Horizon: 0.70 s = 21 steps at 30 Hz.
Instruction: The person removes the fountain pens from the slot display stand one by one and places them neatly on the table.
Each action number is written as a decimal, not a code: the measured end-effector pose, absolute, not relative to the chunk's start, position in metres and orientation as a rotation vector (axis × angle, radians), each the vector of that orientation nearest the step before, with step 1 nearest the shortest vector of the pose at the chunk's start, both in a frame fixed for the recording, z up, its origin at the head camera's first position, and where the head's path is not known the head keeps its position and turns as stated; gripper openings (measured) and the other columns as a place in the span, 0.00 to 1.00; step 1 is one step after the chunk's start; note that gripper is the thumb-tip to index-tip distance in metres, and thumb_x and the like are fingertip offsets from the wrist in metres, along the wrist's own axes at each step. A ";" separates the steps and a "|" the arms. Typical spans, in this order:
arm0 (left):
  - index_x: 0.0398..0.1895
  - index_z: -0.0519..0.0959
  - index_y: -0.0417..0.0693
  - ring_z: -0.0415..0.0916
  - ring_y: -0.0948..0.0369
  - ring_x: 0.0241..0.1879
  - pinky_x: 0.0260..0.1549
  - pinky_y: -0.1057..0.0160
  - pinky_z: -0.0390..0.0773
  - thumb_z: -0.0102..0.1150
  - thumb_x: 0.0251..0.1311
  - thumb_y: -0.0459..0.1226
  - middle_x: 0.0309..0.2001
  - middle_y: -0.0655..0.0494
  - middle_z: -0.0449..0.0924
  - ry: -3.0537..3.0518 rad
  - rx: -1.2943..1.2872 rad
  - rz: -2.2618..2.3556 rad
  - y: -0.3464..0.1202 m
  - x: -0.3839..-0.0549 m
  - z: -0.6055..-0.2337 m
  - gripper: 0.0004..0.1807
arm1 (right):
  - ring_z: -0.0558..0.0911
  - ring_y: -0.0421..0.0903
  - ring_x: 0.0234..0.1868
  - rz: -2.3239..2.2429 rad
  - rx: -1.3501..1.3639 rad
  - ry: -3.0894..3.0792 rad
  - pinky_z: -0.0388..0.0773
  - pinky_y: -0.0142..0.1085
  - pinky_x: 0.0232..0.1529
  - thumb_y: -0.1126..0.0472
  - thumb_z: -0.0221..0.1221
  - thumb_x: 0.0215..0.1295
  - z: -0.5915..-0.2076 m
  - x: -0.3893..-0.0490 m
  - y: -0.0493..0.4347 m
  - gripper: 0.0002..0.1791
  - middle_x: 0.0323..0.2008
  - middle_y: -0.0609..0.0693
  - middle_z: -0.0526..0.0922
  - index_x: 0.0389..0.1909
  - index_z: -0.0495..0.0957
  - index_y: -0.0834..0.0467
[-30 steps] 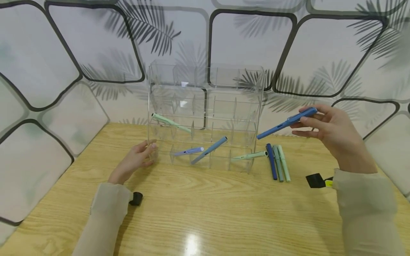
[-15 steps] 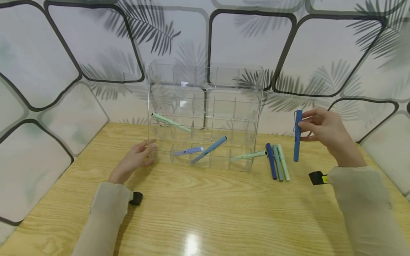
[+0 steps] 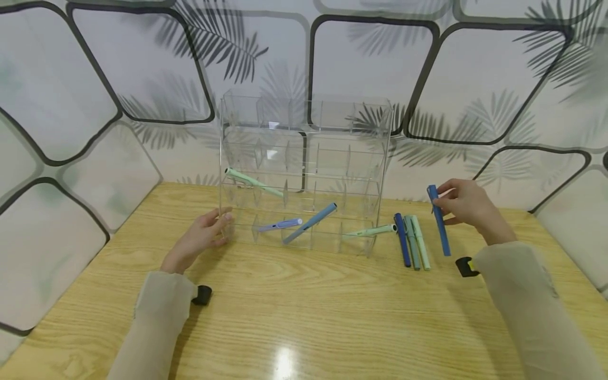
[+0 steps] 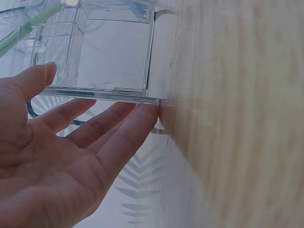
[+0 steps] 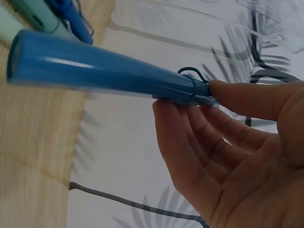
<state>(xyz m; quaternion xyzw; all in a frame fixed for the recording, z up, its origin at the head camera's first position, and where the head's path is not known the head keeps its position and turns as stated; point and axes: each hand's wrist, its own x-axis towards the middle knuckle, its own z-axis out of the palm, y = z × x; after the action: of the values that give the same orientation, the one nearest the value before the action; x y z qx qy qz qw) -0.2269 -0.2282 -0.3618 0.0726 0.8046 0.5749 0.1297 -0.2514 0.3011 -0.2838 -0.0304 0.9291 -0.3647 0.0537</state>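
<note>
My right hand (image 3: 467,206) pinches a blue fountain pen (image 3: 442,232) by its clip end between thumb and fingers. The pen hangs steeply tilted, its other end pointing down, close to or on the table; contact is unclear. On the left, my left hand (image 3: 197,237) holds the side edge of a clear acrylic rack (image 3: 304,171), thumb in front and fingers along the outer side panel (image 4: 102,96). Inside the rack lie a mint pen (image 3: 252,181), a lavender pen (image 3: 280,225), a grey-blue pen (image 3: 310,224) and a pale green pen (image 3: 372,231).
Between the rack and my right hand, a dark blue pen (image 3: 402,240), a teal pen (image 3: 412,243) and a light green pen (image 3: 420,243) lie side by side on the wooden table (image 3: 304,311). A patterned wall (image 3: 370,63) stands behind the rack.
My right hand has moved down and left, and the blue pen in it has swung from a slanted pose to near upright, beside the row of pens. My left hand stays put.
</note>
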 end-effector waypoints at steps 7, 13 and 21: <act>0.81 0.46 0.37 0.42 0.36 0.76 0.66 0.42 0.68 0.39 0.82 0.49 0.79 0.32 0.38 2.350 0.199 1.649 -0.228 -0.227 -0.361 0.36 | 0.83 0.47 0.33 -1.051 -0.071 2.784 0.89 0.47 0.35 0.66 0.54 0.75 -0.288 -0.259 0.300 0.23 0.46 0.72 0.78 0.61 0.64 0.79; 0.81 0.46 0.36 0.42 0.35 0.76 0.65 0.41 0.69 0.38 0.82 0.48 0.79 0.30 0.38 2.360 0.206 1.641 -0.228 -0.227 -0.361 0.36 | 0.82 0.49 0.34 -1.063 -0.052 2.729 0.89 0.49 0.37 0.67 0.53 0.75 -0.290 -0.262 0.299 0.23 0.48 0.73 0.77 0.62 0.62 0.80; 0.81 0.46 0.37 0.41 0.37 0.77 0.66 0.42 0.68 0.39 0.81 0.50 0.79 0.32 0.38 2.354 0.204 1.641 -0.228 -0.227 -0.361 0.37 | 0.83 0.48 0.33 -1.090 -0.025 2.676 0.89 0.47 0.36 0.68 0.53 0.75 -0.296 -0.266 0.303 0.24 0.38 0.63 0.82 0.62 0.61 0.81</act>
<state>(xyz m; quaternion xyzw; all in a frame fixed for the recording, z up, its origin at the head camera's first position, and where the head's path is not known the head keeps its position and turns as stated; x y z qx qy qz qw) -0.2268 -0.2277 -0.3606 0.0702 0.8111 0.5655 0.1320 -0.2663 0.3028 -0.2964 -0.0086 0.9187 -0.3742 0.1259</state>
